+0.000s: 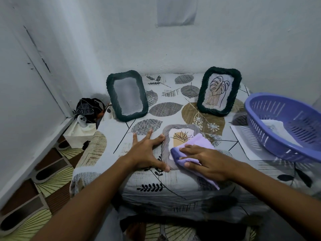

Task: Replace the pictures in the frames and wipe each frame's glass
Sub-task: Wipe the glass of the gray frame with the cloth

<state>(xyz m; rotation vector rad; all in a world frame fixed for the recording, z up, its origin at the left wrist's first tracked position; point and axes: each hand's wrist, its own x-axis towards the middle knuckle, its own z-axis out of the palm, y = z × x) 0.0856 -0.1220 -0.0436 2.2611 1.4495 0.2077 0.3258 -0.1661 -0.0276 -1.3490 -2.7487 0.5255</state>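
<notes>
**Wiping in progress on the grey frame; two frames stand beyond**

The right hand [206, 162] presses a folded lilac cloth [192, 150] flat against the glass of the grey frame [166, 136], fingers extended over the cloth rather than curled round it; that grip is relaxed and bearing down. The left hand [147, 150], just left of it, is spread flat, fingertips and thumb bracing the frame's left edge; it grasps nothing. The frame lies face up on the surface [111, 136], directly under both hands, already holding a plant print.

Judged step: wiping this frame's glass. The next move calls for steady pressure while the left hand keeps the frame from sliding.

Beyond the hands, a dark frame [127, 95] stands to the left and another dark frame [219, 91] to the right, showing a leaf drawing. A purple basket [260, 129] sits right of the wiping hand.

The left standing frame's picture is blurred and cannot be read. The basket is cut off at the edge; its contents are unclear.
</notes>
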